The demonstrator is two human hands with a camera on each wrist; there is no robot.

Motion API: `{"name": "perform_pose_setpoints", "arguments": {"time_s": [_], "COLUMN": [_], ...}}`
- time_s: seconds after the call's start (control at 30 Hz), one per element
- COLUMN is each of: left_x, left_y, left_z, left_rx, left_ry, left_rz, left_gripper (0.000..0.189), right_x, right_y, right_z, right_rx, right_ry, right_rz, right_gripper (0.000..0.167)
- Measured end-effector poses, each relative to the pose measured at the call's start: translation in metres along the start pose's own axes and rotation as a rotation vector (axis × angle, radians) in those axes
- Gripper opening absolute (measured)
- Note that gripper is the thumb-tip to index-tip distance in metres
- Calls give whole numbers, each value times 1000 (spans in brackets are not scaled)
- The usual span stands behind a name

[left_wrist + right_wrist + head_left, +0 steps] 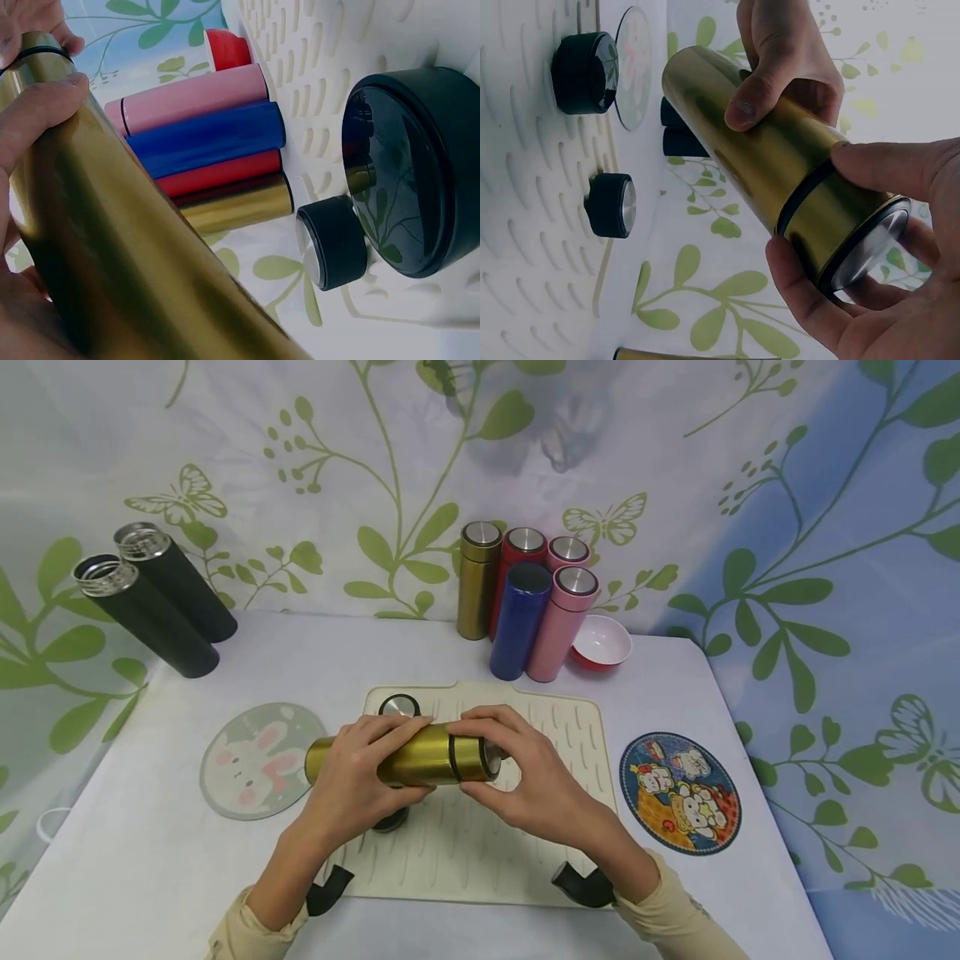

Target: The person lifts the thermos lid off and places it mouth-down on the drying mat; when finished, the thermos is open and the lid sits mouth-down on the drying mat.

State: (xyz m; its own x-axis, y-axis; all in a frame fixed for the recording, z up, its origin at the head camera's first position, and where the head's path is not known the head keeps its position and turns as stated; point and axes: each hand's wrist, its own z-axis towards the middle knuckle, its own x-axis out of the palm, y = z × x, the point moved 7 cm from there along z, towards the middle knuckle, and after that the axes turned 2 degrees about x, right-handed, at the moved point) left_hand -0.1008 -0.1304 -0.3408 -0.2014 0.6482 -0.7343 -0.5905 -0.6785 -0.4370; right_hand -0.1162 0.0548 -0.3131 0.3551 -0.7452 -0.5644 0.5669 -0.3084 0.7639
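Note:
In the head view a gold thermos bottle [420, 760] lies sideways, held above the cream ridged mat [517, 860]. My left hand [352, 777] grips its body, fingers over the top and thumb below. At the other end, my right hand [536, 777] holds the lid [847, 225], with thumb and fingers round the black ring and the silver-topped cap. The lid sits on the bottle. Two loose black lids rest on the mat: one with a silver top [613, 205] farther off, and one with a glossy dark top [585, 73] nearer, partly hidden under the bottle in the head view.
Two lidless black bottles [157, 618] stand at the back left. Gold, red, pink and blue bottles [519, 622] cluster at the back, beside a red-and-white bowl [602, 642]. A rabbit placemat [255, 764] lies left, a colourful round one [680, 793] right.

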Motion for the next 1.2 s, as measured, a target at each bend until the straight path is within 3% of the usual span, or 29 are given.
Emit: {"name": "perform_pose_setpoints", "arguments": {"time_s": [0.2, 0.63, 0.83, 1.03, 1.2], "left_x": [2, -4, -6, -9, -7], "left_y": [1, 4, 4, 5, 2], "left_z": [0, -1, -4, -5, -5], "left_rx": [-34, -80, -94, -109, -58], "left_ry": [32, 104, 125, 113, 117], "left_rz": [-67, -172, -210, -164, -47], "left_gripper": [82, 83, 82, 83, 84], "right_x": [-1, 6, 8, 6, 11], "right_y": [8, 17, 22, 18, -3], "right_z": [-2, -3, -4, -1, 4], "right_rx": [-105, -293, -331, -234, 81], "right_ry": [8, -24, -29, -50, -49], "right_rz": [-4, -18, -43, -22, -32], "right_gripper": [64, 57, 58, 58, 60]}}
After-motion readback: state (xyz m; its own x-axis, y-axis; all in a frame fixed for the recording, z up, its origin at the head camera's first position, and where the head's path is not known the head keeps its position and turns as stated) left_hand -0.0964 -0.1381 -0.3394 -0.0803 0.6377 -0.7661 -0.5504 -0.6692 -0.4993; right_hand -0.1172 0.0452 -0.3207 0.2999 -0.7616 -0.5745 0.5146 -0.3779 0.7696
